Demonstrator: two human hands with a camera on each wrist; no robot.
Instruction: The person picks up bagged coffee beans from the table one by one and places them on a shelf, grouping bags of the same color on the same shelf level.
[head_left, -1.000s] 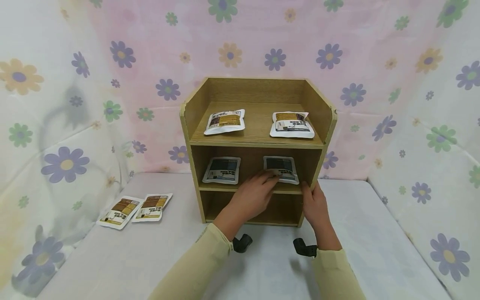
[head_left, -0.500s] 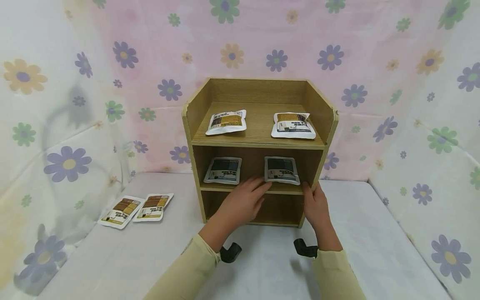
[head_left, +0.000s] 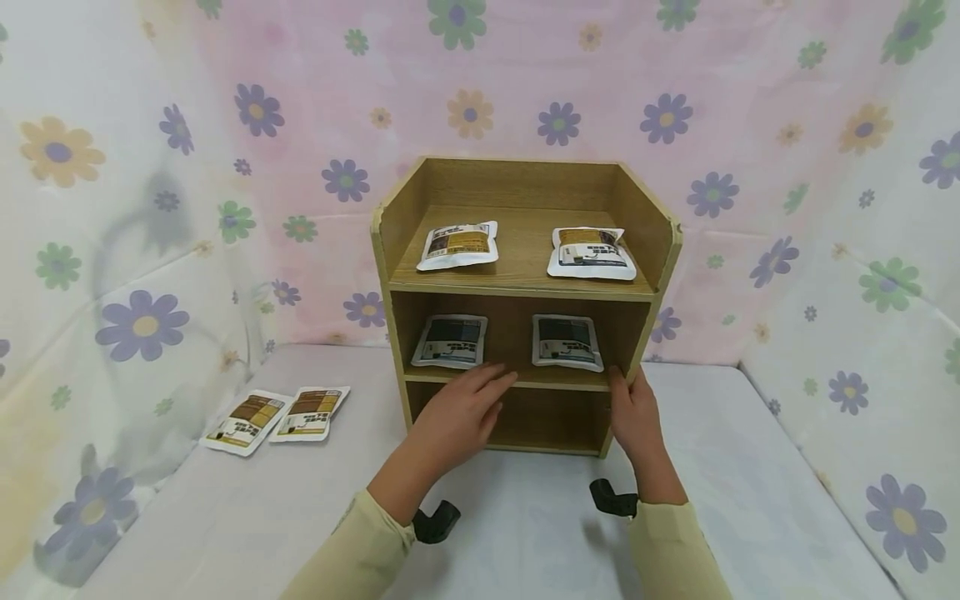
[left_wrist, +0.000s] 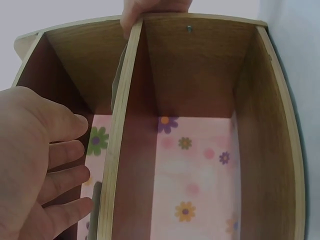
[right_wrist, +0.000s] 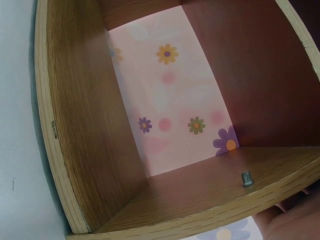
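The wooden shelf unit [head_left: 525,292] stands near the back edge of the table [head_left: 225,500], about in its middle. The right hand [head_left: 633,412] holds its right front post at the middle shelf, fingers curled round the edge. The left hand [head_left: 457,412] is in front of the middle shelf's front edge, fingers [left_wrist: 62,152] straight and a little spread, holding nothing. On this shelf lie two dark pouches [head_left: 566,342], well apart. On the top shelf lie two yellow pouches [head_left: 459,245]. Two more pouches [head_left: 273,414] lie just beside each other near the table's left edge.

Oak-brown wooden shelf unit [head_left: 517,287]; white pouches [head_left: 458,246] with brown-yellow or dark labels; pink-white backdrop [head_left: 225,125], purple, green, orange flowers; beige sleeves [head_left: 360,554].
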